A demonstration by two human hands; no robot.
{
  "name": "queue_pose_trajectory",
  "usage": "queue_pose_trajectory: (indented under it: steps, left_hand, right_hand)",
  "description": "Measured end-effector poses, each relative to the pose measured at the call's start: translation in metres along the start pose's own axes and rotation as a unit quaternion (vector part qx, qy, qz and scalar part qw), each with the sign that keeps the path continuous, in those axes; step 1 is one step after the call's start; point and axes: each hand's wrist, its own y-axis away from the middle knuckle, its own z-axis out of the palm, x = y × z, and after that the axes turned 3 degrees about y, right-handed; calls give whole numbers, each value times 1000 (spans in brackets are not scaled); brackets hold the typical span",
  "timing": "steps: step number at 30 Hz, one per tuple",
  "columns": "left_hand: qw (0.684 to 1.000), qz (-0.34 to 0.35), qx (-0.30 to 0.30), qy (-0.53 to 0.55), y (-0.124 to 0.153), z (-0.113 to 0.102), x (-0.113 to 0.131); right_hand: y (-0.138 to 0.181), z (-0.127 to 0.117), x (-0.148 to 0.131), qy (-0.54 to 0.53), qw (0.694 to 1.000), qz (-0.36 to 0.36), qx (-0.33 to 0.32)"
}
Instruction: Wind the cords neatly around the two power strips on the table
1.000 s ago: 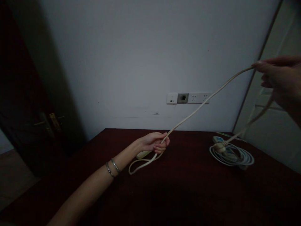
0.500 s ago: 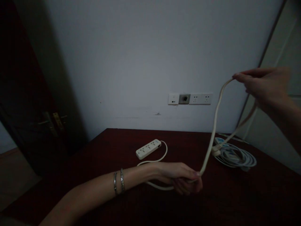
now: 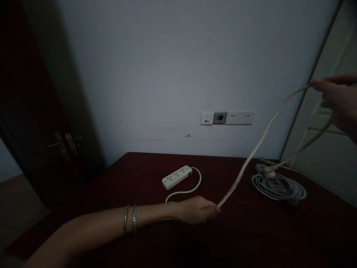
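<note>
A white power cord (image 3: 256, 147) runs in a slanting line between my two hands. Low over the table, my left hand (image 3: 197, 209) is closed around its lower part. My right hand (image 3: 336, 93), cut by the right edge, pinches the cord high up near the wall corner. From there the cord's end drops back to its plug (image 3: 269, 171), which hangs over or rests by a coiled cable; I cannot tell which. The cord's other end joins a white power strip (image 3: 177, 177) lying on the table behind my left forearm, which hides part of the loop.
The dark red table (image 3: 145, 167) meets a pale wall. A coil of grey-white cable (image 3: 295, 189) lies at the right. Wall sockets (image 3: 240, 118) and a switch plate sit above the table. At the left stands a dark door with a brass handle (image 3: 71, 143).
My right hand has moved right, my left hand a little left, stretching the cord longer between them. The plug has shifted right and slightly up, over the coil.
</note>
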Motion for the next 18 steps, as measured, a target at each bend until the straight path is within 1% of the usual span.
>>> queue_pose_trajectory:
  steps: [1,3,6,9,11,12,15,18]
  left_hand:
    - [998,8,-18,-58,1,3,3]
    - [989,19,-59,-132,3,12,9]
    - [977,42,-107,-178,3,26,17]
    - [969,68,-116,-207,2,32,21]
    - [973,75,-101,-193,1,29,21]
    - [979,77,-85,-169,1,25,21]
    - [996,77,-16,-49,0,12,22]
    - [996,33,55,56,-4,-5,25]
  right_hand:
    - [2,3,-1,21,1000,5,14]
    - [1,12,2,45,998,1,36]
    - [-5,26,17,36,998,-26,37]
    - [-9,34,26,22,998,-36,38]
    - [-8,35,26,-7,999,-25,35]
    - [-7,34,25,-24,999,-12,32]
    - [-7,32,21,-60,997,33,39]
    - [-10,30,21,-67,994,70,57]
